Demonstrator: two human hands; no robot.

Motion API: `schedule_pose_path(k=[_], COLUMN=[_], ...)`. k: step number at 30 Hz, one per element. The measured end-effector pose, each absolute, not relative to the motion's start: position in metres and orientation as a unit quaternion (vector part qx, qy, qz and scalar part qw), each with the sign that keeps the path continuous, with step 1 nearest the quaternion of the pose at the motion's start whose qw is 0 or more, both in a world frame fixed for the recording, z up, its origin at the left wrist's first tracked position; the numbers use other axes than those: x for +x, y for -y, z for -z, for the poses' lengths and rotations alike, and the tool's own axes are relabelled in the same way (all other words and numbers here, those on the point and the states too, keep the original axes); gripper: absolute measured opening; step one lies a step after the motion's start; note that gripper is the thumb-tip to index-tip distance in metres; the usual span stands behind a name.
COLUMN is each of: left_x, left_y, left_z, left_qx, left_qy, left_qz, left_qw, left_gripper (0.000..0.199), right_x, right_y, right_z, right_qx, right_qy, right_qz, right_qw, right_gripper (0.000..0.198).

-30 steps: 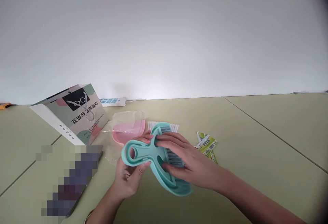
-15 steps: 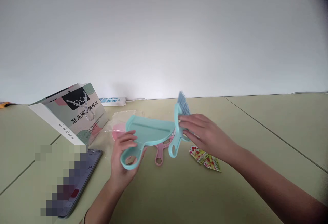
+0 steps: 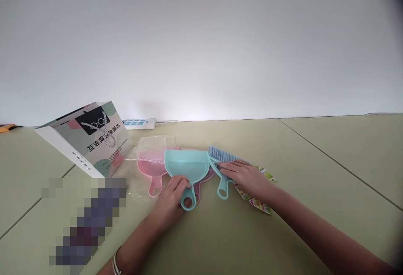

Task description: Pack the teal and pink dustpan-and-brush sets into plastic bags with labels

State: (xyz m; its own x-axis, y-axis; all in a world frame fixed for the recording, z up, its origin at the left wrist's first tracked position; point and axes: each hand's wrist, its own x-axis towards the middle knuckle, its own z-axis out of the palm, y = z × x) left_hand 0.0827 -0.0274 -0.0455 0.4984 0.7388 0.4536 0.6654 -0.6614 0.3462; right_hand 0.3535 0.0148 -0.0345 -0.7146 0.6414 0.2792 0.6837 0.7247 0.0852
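Note:
A mint-green dustpan [image 3: 185, 165] lies flat at the middle of the table, its pan end pointing away and its looped handle towards me. My left hand [image 3: 172, 195] is closed at the left side of that handle, thumb over the top. Just to the right is a small mint-green brush [image 3: 223, 180] with blue-grey bristles [image 3: 222, 154]. My right hand [image 3: 247, 176] lies over its body, fingers on it and fingertips pointing left. Partly under the green dustpan are a pink dustpan [image 3: 153, 168] and a darker pink handled piece [image 3: 204, 178], mostly covered.
A paper gift bag [image 3: 94, 140] leans at the left, in front of a white power strip [image 3: 139, 124]. Clear plastic wrapping [image 3: 135, 191] surrounds the pink dustpan. Colourful printed packets [image 3: 260, 205] lie beneath and beside my right wrist. A blurred-out patch hides the phone at left.
The green dustpan and brush have come down from the air onto the table. The dustpan turned flat with its handle towards me; the brush tipped over, bristles away. Both hands lowered with them.

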Motion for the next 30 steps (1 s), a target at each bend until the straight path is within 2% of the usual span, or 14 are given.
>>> schedule_pose_path(k=[5, 9, 12, 14, 17, 20, 23, 26, 30], left_x=[0.089, 0.09, 0.09, 0.09, 0.087, 0.083, 0.077, 0.071, 0.067], left_y=[0.031, 0.033, 0.034, 0.033, 0.031, 0.029, 0.029, 0.033, 0.039], left_z=[0.044, 0.041, 0.039, 0.038, 0.035, 0.028, 0.018, 0.006, -0.009], left_qx=[0.884, 0.884, 0.879, 0.87, 0.825, 0.751, 0.694, 0.662, 0.63], left_qy=[-0.4, -0.395, -0.386, -0.377, -0.39, -0.4, -0.355, -0.311, -0.283], left_qz=[-0.229, -0.239, -0.27, -0.31, -0.408, -0.525, -0.627, -0.676, -0.642], left_qw=[0.079, 0.079, 0.071, 0.063, 0.032, -0.002, 0.005, 0.087, 0.333], left_gripper=[0.039, 0.043, 0.039, 0.031, 0.025, 0.033, 0.036, 0.035, 0.037], right_x=[0.355, 0.353, 0.35, 0.349, 0.346, 0.344, 0.343, 0.343, 0.343], right_y=[-0.006, -0.001, 0.002, 0.004, 0.006, 0.006, 0.007, 0.008, 0.011], right_z=[0.04, 0.051, 0.06, 0.064, 0.064, 0.064, 0.065, 0.066, 0.055], right_qx=[-0.36, -0.369, -0.384, -0.398, -0.425, -0.433, -0.427, -0.434, -0.487], right_qy=[0.916, 0.905, 0.893, 0.886, 0.871, 0.867, 0.867, 0.848, 0.747], right_qz=[0.082, 0.069, 0.077, 0.073, 0.056, 0.044, 0.036, 0.007, -0.132], right_qw=[0.157, 0.2, 0.219, 0.227, 0.24, 0.244, 0.256, 0.304, 0.433], right_gripper=[0.056, 0.049, 0.049, 0.048, 0.035, 0.024, 0.021, 0.022, 0.019])
